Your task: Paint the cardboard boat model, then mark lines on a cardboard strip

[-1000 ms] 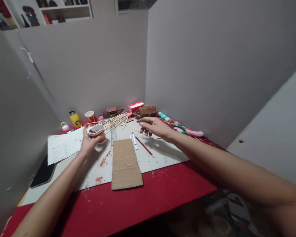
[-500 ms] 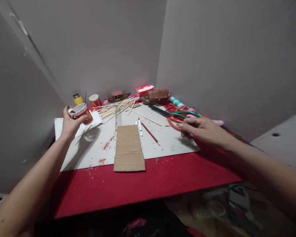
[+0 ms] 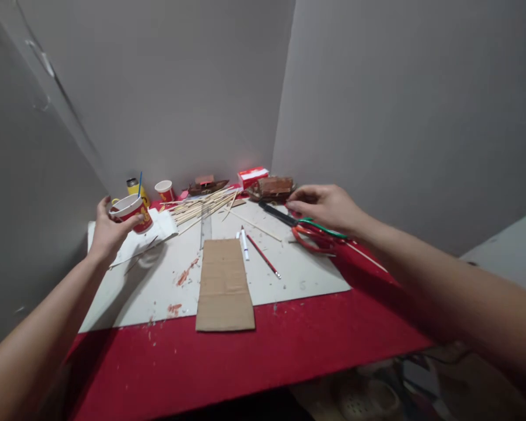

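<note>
The left hand (image 3: 107, 235) pinched a red-and-white paper cup (image 3: 141, 222) between thumb and fingers, its yellow markings unreadable. Scissors (image 3: 278, 213) lay just beside the right hand (image 3: 328, 206), fingers curled; whether they gripped anything, I couldn't tell.

Left hand (image 3: 109, 233) curls in a grip — right hand (image 3: 324, 206) bends loosely, palm down.

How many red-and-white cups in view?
2: one cup in the left hand, another cup just right of the yellow bottle. More could be hidden.
</note>
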Demonstrator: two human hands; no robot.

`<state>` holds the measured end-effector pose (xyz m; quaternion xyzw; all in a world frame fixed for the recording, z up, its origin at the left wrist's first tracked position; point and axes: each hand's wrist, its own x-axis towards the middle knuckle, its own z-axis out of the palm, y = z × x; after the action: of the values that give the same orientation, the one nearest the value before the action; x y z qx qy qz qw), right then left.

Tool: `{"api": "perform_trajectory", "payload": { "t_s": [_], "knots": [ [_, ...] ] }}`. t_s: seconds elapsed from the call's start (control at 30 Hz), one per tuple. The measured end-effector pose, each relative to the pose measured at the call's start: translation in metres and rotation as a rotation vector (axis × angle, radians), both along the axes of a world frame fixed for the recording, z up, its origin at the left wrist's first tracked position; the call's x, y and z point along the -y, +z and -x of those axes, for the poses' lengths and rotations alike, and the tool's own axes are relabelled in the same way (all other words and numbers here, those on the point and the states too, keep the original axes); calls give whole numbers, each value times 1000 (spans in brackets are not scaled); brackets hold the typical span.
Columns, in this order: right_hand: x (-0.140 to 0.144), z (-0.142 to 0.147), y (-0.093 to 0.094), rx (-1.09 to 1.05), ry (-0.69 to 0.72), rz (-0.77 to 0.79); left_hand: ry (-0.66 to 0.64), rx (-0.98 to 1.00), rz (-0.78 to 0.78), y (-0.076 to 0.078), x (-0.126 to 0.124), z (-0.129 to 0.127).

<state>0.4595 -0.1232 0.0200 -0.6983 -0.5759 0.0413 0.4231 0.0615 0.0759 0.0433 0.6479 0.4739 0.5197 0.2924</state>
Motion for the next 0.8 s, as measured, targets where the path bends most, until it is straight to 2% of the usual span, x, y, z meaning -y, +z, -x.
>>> {"api": "perform_trajectory", "payload": {
  "t_s": [0.03,0.07,0.17,0.27,0.4,0.53,0.67,0.8],
  "knots": [
    [-15,-6,11,104,-116,12,-5,4,-2,1,-3,-3],
    [-31,-12,22,155,-167,18,-7,1,0,1,-7,-6],
    [-81,-27,48,256,-256,70,-16,1,24,1,-23,-16],
    [-132,-38,58,348,-292,213,-29,46,56,-2,-43,-24],
    [-191,-46,50,454,-258,447,-32,78,83,-5,-69,-30],
    [-231,-54,33,536,-242,641,-13,48,82,-8,-87,-36],
    [-249,-67,21,585,-241,760,-9,76,94,-15,-99,-41],
    [-255,-75,14,633,-241,774,-20,71,82,-22,-104,-44]
  ]
}}
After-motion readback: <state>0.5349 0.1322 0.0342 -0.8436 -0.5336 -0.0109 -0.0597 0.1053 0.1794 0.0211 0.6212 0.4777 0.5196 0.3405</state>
